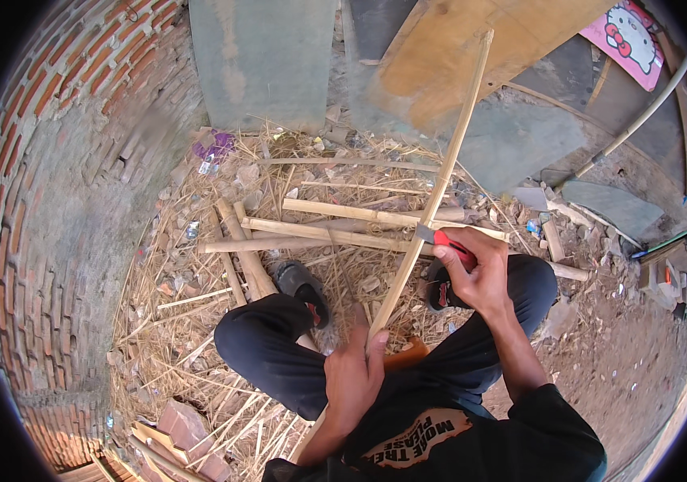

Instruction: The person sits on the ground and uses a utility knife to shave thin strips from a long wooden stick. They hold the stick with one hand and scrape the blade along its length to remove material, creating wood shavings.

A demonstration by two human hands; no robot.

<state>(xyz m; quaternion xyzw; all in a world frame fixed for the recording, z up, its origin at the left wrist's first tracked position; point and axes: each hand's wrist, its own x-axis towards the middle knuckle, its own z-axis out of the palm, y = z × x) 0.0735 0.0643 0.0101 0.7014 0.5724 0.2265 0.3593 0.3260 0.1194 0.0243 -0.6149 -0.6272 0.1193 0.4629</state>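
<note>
A long split bamboo strip [458, 140] slants up from my lap toward the boards at the back. My left hand [353, 373] is closed around its lower part, close to my body. In my right hand [478, 265] is a red-handled knife [448, 239], gripped with the thumb along the handle. Its short grey blade lies against the strip about midway along. The strip passes between my bent knees, above several bamboo pieces on the ground. My palm hides part of the knife handle.
Split bamboo lengths [351, 212] lie crosswise beyond my shoes [302, 291], over a bamboo pole [251, 265]. Dry shavings and rubble [175, 321] cover the ground. A brick wall [46, 241] rises on the left. Leaning panels [263, 64] stand at the back, a pink board [629, 44] at far right.
</note>
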